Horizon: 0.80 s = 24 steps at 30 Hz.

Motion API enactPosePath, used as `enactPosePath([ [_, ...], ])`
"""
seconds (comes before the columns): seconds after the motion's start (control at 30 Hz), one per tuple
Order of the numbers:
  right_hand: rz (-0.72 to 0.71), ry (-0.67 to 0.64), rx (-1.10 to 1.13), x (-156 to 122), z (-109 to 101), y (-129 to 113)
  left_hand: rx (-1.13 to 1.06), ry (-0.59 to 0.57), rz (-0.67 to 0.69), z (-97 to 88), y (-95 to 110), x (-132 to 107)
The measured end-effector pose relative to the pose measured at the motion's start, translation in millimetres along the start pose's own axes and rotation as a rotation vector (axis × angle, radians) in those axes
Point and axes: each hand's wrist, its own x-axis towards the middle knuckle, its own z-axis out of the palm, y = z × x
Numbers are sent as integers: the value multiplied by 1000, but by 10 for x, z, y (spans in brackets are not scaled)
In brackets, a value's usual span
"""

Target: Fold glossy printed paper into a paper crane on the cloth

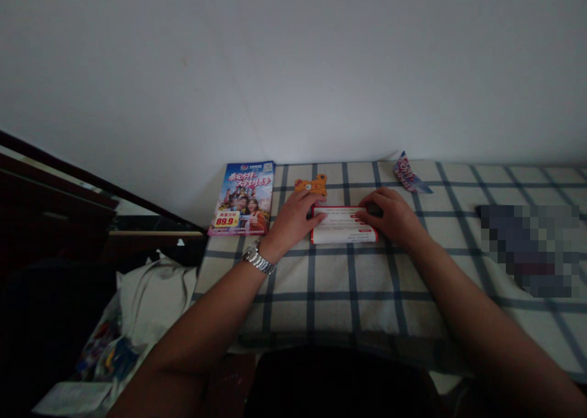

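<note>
Wall: pale and plain, the wall (321,69) rises behind the far edge of the table.
Table: a cream cloth (367,277) with blue-grey checks covers it under your arms.
Sheet: the white printed sheet (342,228) with red edges lies crosswise in front of you, between your hands, its near edge curving over.
Left hand: your left hand (296,215) holds the sheet's left end, thumb on top, fingers at its far edge; a metal watch (259,257) circles that wrist.
Right hand: your right hand (389,213) grips the right end, thumb and fingers drawn close together.
Bear: an orange bear cutout (316,187) sits just beyond your left fingertips; you cannot tell whether they touch it.
Flyer: a blue and pink flyer (245,192) marked 89.9 lies flat left of your left hand.
Creased paper: a creased paper (409,175) stands partly raised near the wall, beyond your right hand.
Far right: a dark item (518,247) is blurred into blocks.
Lower left: a white bag (158,296) rests below table level.
</note>
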Motion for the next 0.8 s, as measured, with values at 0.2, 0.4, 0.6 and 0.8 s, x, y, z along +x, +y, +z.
enactPosePath([
  [0.2, -6, 7, -12, 1, -9, -15, -1, 6, 0, 23, -35, -8],
  [0.4, 3, 6, -25, -3, -9, -21, 6, 6, 6, 12, -28, -8],
  [0.6, 13, 24, -33, -10, 10, -3, 3, 0, -4, 9, -13, 0],
  [0.8, 14, 22, -34, -10, 17, 16, 7, 17, 10, 24, -32, -5],
])
